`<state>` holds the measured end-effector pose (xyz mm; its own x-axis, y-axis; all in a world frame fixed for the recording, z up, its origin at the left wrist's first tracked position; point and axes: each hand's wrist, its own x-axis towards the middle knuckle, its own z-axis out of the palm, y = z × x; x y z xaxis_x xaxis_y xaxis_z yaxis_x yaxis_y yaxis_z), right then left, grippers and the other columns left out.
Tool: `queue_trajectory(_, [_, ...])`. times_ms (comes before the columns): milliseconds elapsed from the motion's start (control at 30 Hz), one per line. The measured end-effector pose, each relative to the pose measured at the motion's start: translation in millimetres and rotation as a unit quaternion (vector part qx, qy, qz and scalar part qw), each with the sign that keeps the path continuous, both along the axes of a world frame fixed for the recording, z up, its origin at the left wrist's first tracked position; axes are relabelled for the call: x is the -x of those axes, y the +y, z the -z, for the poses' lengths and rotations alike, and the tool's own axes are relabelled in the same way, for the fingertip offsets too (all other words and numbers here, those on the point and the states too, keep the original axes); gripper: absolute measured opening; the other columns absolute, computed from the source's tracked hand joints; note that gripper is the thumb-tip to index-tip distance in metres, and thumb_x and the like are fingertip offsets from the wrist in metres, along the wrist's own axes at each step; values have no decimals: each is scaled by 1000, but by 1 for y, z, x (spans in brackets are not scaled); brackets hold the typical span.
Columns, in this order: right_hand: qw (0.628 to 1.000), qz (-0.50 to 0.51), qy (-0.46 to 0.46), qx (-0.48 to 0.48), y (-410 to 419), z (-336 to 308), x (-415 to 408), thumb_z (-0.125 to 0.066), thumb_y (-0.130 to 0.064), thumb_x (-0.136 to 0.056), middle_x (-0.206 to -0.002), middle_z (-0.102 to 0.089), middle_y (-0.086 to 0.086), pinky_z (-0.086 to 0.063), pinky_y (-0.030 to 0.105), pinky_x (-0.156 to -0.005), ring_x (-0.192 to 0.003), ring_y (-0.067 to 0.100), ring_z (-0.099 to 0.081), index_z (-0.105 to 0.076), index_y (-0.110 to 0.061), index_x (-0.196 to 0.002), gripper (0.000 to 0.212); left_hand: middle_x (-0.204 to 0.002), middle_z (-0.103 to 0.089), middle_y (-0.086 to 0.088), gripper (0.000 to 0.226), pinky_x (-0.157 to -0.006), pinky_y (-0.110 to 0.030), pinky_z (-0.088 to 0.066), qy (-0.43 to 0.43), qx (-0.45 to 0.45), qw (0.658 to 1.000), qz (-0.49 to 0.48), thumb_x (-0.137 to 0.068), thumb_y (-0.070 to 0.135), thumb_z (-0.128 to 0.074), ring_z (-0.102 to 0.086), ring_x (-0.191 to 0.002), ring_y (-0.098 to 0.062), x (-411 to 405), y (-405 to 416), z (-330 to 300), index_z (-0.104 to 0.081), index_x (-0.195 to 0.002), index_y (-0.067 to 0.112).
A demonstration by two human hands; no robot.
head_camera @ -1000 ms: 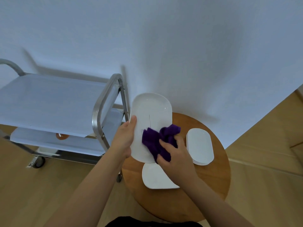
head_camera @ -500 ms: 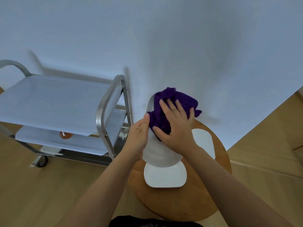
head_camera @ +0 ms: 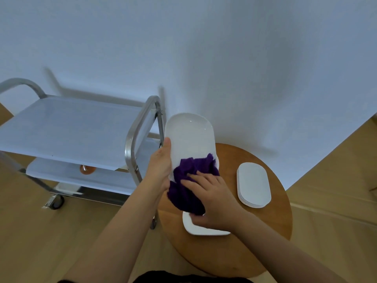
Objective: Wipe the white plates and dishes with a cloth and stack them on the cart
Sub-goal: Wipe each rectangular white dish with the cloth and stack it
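Observation:
A long white oval dish (head_camera: pixel 190 137) is held tilted above the round wooden table (head_camera: pixel 275 237). My left hand (head_camera: pixel 160 166) grips its left edge, thumb on the rim. My right hand (head_camera: pixel 212 201) presses a purple cloth (head_camera: pixel 188 186) flat against the dish's near end. Under that hand a white square plate (head_camera: pixel 195 227) lies on the table, partly hidden. A stack of white oval dishes (head_camera: pixel 254 184) sits at the table's right. The steel cart (head_camera: pixel 69 131) stands to the left, nothing on its top shelf.
The cart's upright handle bar (head_camera: pixel 136 135) stands close beside my left hand. An orange object (head_camera: pixel 86 169) lies on the cart's lower shelf. A white wall is behind; wooden floor runs around the table and cart.
My right hand has swept the purple cloth from the far end of the dish down to its near end. The left hand keeps its grip on the dish's edge.

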<state>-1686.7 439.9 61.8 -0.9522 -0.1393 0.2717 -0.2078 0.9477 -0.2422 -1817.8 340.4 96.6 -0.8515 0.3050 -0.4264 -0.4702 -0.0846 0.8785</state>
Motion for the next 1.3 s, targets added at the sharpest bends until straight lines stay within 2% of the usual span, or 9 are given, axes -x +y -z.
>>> queue_trajectory(167, [987, 45, 146, -47, 6, 5, 2, -86, -22, -61, -92, -72, 5, -54, 30, -69, -82, 23, -68, -71, -10, -100, 44, -80, -71, -5, 42, -51, -30, -55, -88, -9, 996, 15, -90, 56, -47, -66, -77, -26, -3, 6, -2, -61, -92, 17])
queue_trajectory(300, [967, 101, 78, 222, 9, -17, 6, -84, -11, -64, -97, -69, 0, -50, 14, -70, -87, 13, -65, -63, -17, -109, 50, -92, -74, -5, 52, -74, -41, -58, -100, -66, 991, 57, -87, 61, -48, -71, -87, -24, 4, 0, 4, -62, -111, 18])
queue_trajectory(467, [731, 159, -6, 663, 34, -45, 7, -80, 1, -57, -88, -69, -7, -55, 26, -62, -85, 16, -66, -61, -32, -97, 55, -145, -43, -8, 70, -107, -53, -34, -69, -2, 995, 77, -83, 60, -52, -41, -132, -29, 8, -12, 19, -36, -142, 24])
queue_trajectory(533, [622, 109, -24, 775, 43, -46, 4, -72, 0, -53, -82, -70, 0, -54, 29, -56, -73, 18, -69, -62, -23, -97, 50, -145, -43, -9, 85, -109, -56, -31, -138, -101, 983, 70, -69, 49, -73, -40, -133, -32, 4, -18, 28, -36, -141, 20])
queue_trajectory(633, [552, 100, -47, 827, 45, -37, -1, -67, -3, -56, -77, -71, -1, -54, 27, -52, -67, 14, -70, -58, -18, -101, 48, -125, -63, -14, 71, -87, -51, -53, -195, -291, 934, 66, -66, 23, -78, -61, -112, -33, 4, -20, 32, -50, -131, 11])
queue_trajectory(733, [520, 114, -72, 843, 51, -25, -8, -70, -4, -63, -87, -73, 4, -56, 32, -57, -75, 20, -71, -59, -17, -106, 46, -101, -71, -18, 43, -67, -43, -59, -176, -324, 929, 42, -71, 1, -61, -70, -89, -31, 8, -20, 23, -56, -114, 3])
queue_trajectory(933, [719, 345, -24, 602, 73, -23, -16, -72, -6, -74, -108, -63, 5, -54, 33, -67, -97, 28, -61, -53, -17, -120, 51, -99, -69, -15, 46, -63, -35, -58, -54, -155, 982, 94, -63, -6, -63, -69, -88, -29, 30, -31, 0, -59, -108, 1])
queue_trajectory(1133, [947, 86, 8, 308, 63, -83, 11, -70, -12, -69, -113, -56, -23, -47, 13, -80, -101, 0, -54, -47, -44, -122, 66, -95, -69, -17, 36, -70, -36, -56, 69, 75, 931, 349, -71, -20, -60, -68, -87, -29, 25, -12, -27, -63, -101, 0])
queue_trajectory(1300, [945, -46, -209, 248, 53, -99, 47, -76, -17, -73, -118, -55, -15, -50, 17, -82, -104, 2, -53, -42, -38, -129, 69, -91, -67, -7, 36, -71, -29, -54, 84, 114, 881, 452, -70, -17, -65, -64, -92, -24, 13, -4, -34, -64, -93, 10])
